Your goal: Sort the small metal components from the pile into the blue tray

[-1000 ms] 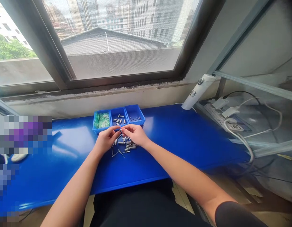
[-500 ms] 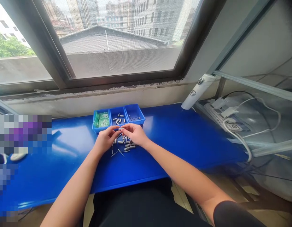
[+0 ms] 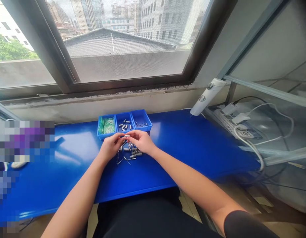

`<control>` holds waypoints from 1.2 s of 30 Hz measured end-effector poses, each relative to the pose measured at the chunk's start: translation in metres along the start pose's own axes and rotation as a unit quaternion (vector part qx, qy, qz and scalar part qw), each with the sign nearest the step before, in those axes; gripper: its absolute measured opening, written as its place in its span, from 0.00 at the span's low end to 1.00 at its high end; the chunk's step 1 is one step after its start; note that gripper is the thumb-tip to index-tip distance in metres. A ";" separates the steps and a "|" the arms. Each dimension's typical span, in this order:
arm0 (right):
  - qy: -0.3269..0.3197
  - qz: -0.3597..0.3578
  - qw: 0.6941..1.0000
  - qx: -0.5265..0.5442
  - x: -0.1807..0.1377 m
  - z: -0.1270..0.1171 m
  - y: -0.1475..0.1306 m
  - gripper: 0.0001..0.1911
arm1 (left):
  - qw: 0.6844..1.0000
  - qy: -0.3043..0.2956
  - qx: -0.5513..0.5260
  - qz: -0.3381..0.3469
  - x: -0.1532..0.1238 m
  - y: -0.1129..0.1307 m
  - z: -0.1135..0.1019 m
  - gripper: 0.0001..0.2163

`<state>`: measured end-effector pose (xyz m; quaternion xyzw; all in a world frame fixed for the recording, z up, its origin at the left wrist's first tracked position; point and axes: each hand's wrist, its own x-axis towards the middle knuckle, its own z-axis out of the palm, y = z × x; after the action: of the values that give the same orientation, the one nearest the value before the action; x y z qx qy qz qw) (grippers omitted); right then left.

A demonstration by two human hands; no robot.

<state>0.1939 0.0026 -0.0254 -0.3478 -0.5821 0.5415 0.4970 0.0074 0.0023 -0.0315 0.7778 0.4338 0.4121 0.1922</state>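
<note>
Between the fingertips of my left hand (image 3: 111, 144) and my right hand (image 3: 141, 141) is a small silvery cylinder (image 3: 127, 136). Both hands pinch it from opposite sides, just in front of the blue bins. Under my fingers lies a loose pile of short metal cylinders (image 3: 136, 154) and thin metal pins (image 3: 127, 160), partly hidden by my hands. The left bin (image 3: 107, 135) holds a green plastic bag (image 3: 107, 125). Several short cylinders (image 3: 125, 126) lie in the middle bin, and a few thin pins (image 3: 143, 124) in the right one.
The blue table (image 3: 192, 145) stands against a window wall. A white flask (image 3: 207, 96) leans at the back right, close to a power strip (image 3: 242, 127) with white cables and a metal frame (image 3: 269, 89). At the far left, things are blurred out by blocks.
Both hands keep almost the same place, with the small cylinder still between the fingertips. The view has shifted very slightly.
</note>
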 end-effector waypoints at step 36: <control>0.027 0.002 0.998 -0.050 0.001 -0.002 0.002 0.17 | 0.999 0.026 0.004 0.030 -0.001 0.002 -0.001 0.11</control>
<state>0.1956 0.0049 -0.0269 -0.3877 -0.5939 0.5031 0.4938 0.0079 0.0006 -0.0300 0.7803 0.4170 0.4360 0.1648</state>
